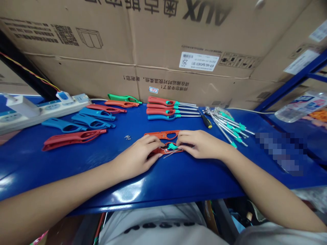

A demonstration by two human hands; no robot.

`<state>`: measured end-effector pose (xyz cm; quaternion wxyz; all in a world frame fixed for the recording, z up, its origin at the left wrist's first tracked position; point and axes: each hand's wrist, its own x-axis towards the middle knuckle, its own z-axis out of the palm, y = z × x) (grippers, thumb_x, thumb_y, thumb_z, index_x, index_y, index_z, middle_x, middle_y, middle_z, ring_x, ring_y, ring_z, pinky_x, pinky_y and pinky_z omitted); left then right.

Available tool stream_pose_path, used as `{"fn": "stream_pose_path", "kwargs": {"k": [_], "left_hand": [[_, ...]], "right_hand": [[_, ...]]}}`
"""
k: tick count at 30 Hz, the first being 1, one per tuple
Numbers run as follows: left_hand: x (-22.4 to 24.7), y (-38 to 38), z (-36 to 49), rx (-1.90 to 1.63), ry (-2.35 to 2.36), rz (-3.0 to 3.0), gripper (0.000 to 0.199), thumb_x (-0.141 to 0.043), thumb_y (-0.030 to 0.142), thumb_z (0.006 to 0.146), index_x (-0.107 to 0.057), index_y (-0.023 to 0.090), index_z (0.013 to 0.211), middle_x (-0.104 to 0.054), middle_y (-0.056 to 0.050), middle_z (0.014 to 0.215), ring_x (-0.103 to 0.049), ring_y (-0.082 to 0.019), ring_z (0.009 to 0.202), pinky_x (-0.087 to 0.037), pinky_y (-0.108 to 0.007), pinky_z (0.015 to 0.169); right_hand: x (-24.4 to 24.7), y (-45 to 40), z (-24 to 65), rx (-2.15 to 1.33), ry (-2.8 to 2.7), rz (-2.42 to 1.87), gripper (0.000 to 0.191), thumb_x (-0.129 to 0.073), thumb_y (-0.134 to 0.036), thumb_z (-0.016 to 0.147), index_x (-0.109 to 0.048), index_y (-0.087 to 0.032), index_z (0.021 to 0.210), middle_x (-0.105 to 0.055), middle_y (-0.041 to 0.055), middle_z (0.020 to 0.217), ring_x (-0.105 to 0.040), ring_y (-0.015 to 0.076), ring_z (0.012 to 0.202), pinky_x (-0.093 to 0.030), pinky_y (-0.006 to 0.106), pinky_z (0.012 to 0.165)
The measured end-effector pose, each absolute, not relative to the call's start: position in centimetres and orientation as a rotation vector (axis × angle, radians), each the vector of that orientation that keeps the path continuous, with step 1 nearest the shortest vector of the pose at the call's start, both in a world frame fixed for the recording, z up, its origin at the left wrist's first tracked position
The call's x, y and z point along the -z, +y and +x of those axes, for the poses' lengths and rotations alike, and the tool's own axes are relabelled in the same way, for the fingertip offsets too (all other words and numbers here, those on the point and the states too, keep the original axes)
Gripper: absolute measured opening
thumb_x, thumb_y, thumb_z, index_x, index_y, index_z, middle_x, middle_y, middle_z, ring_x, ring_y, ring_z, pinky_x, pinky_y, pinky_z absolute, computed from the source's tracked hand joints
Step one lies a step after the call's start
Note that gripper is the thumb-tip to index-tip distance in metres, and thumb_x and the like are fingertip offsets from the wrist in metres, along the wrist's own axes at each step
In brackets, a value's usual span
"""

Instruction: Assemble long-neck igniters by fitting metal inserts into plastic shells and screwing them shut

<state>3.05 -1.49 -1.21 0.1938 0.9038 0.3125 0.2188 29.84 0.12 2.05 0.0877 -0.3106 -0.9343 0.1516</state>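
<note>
An opened red lighter casing half lies on the blue table, with a green trigger and thin wires inside it. My left hand grips its left end between bent fingers and thumb. At the other end, my right hand pinches near the green trigger and a thin metal rod; its fingertips partly hide what they hold. Just behind both hands rests an orange casing half, touched or nearly touched by my fingers.
Several small screws lie left of my hands. Blue casings and a red casing spread further left, near a power strip. Behind are assembled lighters, a screwdriver and metal tubes. A cardboard box stands behind.
</note>
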Motion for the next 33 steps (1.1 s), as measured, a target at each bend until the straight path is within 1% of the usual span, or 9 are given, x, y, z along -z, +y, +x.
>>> {"fn": "stream_pose_path", "kwargs": {"k": [4, 7, 11, 16, 19, 27, 33], "left_hand": [[1.1, -1.5, 3.1, -0.605, 0.880, 2.534, 0.021, -0.056, 0.020, 0.098, -0.067, 0.020, 0.115, -0.066, -0.010, 0.118, -0.059, -0.025, 0.113, -0.050, -0.043, 0.101], [1.2, -1.5, 3.1, -0.599, 0.872, 2.539, 0.021, -0.055, 0.020, 0.099, -0.067, 0.019, 0.116, -0.066, -0.011, 0.118, -0.058, -0.025, 0.114, -0.050, -0.043, 0.101], [1.3, -1.4, 3.0, -0.589, 0.875, 2.543, 0.022, -0.055, 0.021, 0.099, -0.066, 0.018, 0.118, -0.066, -0.011, 0.119, -0.057, -0.026, 0.114, -0.050, -0.044, 0.101], [1.4, -1.4, 3.0, -0.615, 0.884, 2.545, 0.022, -0.056, 0.022, 0.099, -0.066, 0.017, 0.118, -0.067, -0.010, 0.118, -0.059, -0.025, 0.114, -0.051, -0.042, 0.100], [1.4, -1.5, 3.0, -0.612, 0.891, 2.534, 0.024, -0.057, 0.021, 0.098, -0.065, 0.017, 0.120, -0.066, -0.011, 0.118, -0.059, -0.025, 0.114, -0.051, -0.042, 0.100], [1.5, -1.5, 3.0, -0.636, 0.907, 2.475, 0.024, -0.059, 0.023, 0.097, -0.066, 0.019, 0.120, -0.066, -0.010, 0.116, -0.058, -0.024, 0.115, -0.050, -0.042, 0.102], [1.5, -1.4, 3.1, -0.642, 0.906, 2.472, 0.021, -0.059, 0.023, 0.097, -0.066, 0.018, 0.116, -0.066, -0.010, 0.114, -0.059, -0.024, 0.115, -0.050, -0.041, 0.102]], "right_hand": [[-2.1, -0.1, 29.7, -0.311, -2.859, -0.963, 0.016, -0.049, -0.021, 0.100, -0.065, -0.020, 0.102, -0.066, 0.0073, 0.107, -0.064, 0.0196, 0.087, -0.046, 0.031, 0.073], [-1.8, -0.2, 29.4, -0.292, -2.877, -0.967, 0.016, -0.048, -0.022, 0.100, -0.064, -0.019, 0.102, -0.066, 0.0068, 0.105, -0.062, 0.0187, 0.084, -0.045, 0.030, 0.072], [-1.5, -0.1, 29.3, -0.368, -2.837, -0.967, 0.014, -0.049, -0.022, 0.100, -0.063, -0.019, 0.098, -0.065, 0.0057, 0.102, -0.062, 0.0182, 0.084, -0.045, 0.030, 0.072], [-1.1, -0.1, 29.2, -0.520, -2.749, -0.935, 0.012, -0.050, -0.019, 0.099, -0.061, -0.019, 0.094, -0.064, 0.0048, 0.098, -0.060, 0.0162, 0.084, -0.045, 0.027, 0.074], [-1.1, -0.2, 29.0, -0.530, -2.739, -0.935, 0.012, -0.050, -0.019, 0.099, -0.060, -0.019, 0.094, -0.063, 0.0043, 0.096, -0.059, 0.0157, 0.082, -0.044, 0.027, 0.073], [-1.2, -0.5, 28.7, -0.359, -2.831, -0.937, 0.013, -0.046, -0.017, 0.100, -0.057, -0.018, 0.095, -0.061, 0.0041, 0.094, -0.052, 0.0148, 0.073, -0.039, 0.027, 0.066], [-1.1, -0.6, 28.4, -0.236, -2.872, -0.888, 0.013, -0.044, -0.017, 0.100, -0.056, -0.018, 0.094, -0.060, 0.0048, 0.093, -0.050, 0.0152, 0.071, -0.037, 0.027, 0.064]]}}
